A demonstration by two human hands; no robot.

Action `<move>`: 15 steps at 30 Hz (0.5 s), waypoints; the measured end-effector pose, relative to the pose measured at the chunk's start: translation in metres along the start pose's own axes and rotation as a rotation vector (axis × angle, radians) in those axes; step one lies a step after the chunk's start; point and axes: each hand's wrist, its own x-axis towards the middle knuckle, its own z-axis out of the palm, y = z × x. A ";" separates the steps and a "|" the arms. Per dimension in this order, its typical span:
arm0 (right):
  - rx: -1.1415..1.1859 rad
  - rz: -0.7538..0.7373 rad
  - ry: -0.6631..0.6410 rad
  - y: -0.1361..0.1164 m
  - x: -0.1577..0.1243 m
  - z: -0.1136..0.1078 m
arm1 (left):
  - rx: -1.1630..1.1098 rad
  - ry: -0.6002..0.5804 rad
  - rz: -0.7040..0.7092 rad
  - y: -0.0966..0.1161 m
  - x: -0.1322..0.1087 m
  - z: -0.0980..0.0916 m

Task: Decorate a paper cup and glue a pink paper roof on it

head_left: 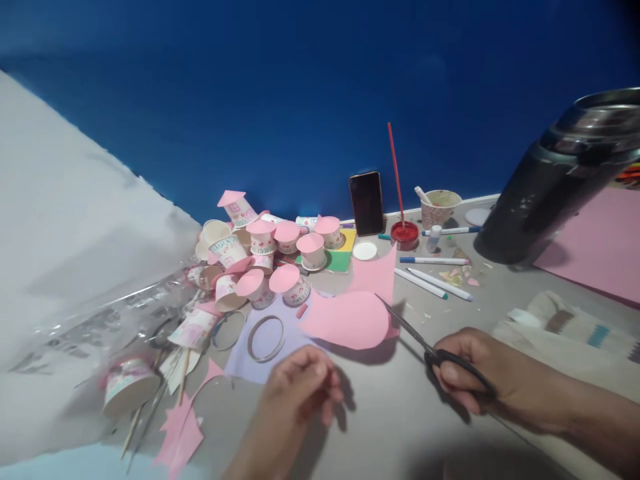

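My right hand [467, 370] is closed around the black handles of a pair of scissors [413, 332]. Their blades look closed together and point up-left, with the tip over the edge of a pink paper piece [350, 317] that has a rounded cut outline. Behind it lies another pink paper part [377, 273] with a pointed corner. Just below the pink paper, my left hand [305, 387] hovers with loosely curled fingers, some apart, and nothing visible in them. A ring of tape [265, 339] lies on purple paper [237, 363] to its upper left.
Several decorated paper cups with pink cone tops [287, 283] crowd the left. Pink scraps [183, 430] lie near the front. Behind are a phone [367, 203], a red paint jar [405, 235] and markers [435, 261]. A large dark flask [545, 180] stands at right beside cloth [540, 327].
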 end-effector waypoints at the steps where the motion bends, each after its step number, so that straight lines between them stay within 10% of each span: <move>1: 0.024 0.003 0.005 0.000 0.000 0.001 | -0.118 0.000 -0.086 -0.016 0.001 0.005; 6: 0.075 0.010 -0.007 0.000 -0.001 0.005 | -0.472 -0.030 -0.104 -0.044 0.014 0.039; 15: 0.043 0.018 -0.044 -0.002 -0.003 0.007 | -0.293 0.149 0.295 -0.031 0.030 0.074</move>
